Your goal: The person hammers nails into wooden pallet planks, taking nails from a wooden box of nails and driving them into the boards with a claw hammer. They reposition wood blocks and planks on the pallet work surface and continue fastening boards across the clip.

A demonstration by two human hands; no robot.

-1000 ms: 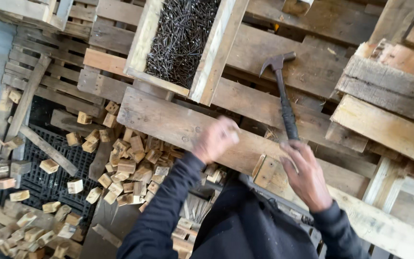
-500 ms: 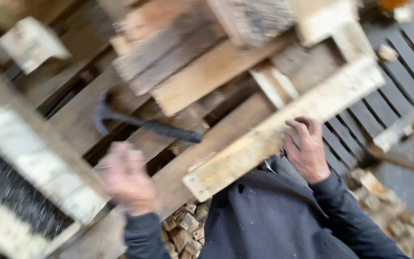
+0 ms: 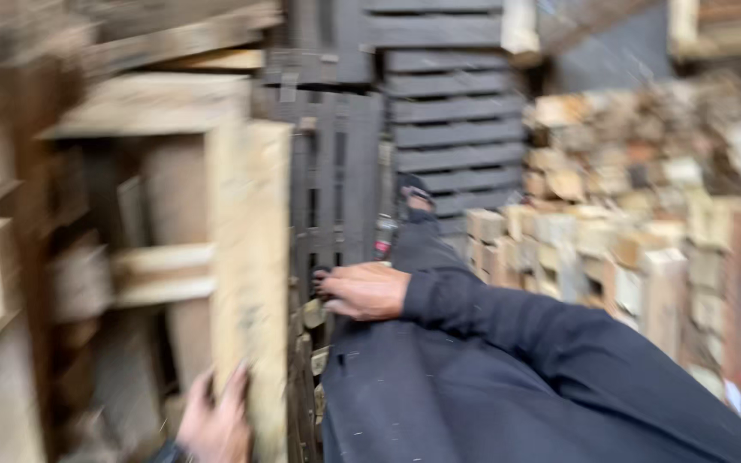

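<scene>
Blurred wooden pallet (image 3: 242, 257) on edge, dark pallets (image 3: 439, 111) and stacked wood blocks (image 3: 611, 214) behind.

Pallet (image 3: 242, 257) left, stacked wood blocks (image 3: 611, 231) right

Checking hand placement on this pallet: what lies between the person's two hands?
In the head view, the pale upright pallet board stands between them: the left hand grips its lower edge, and the right hand rests beside it, at the dark pallets.
</scene>
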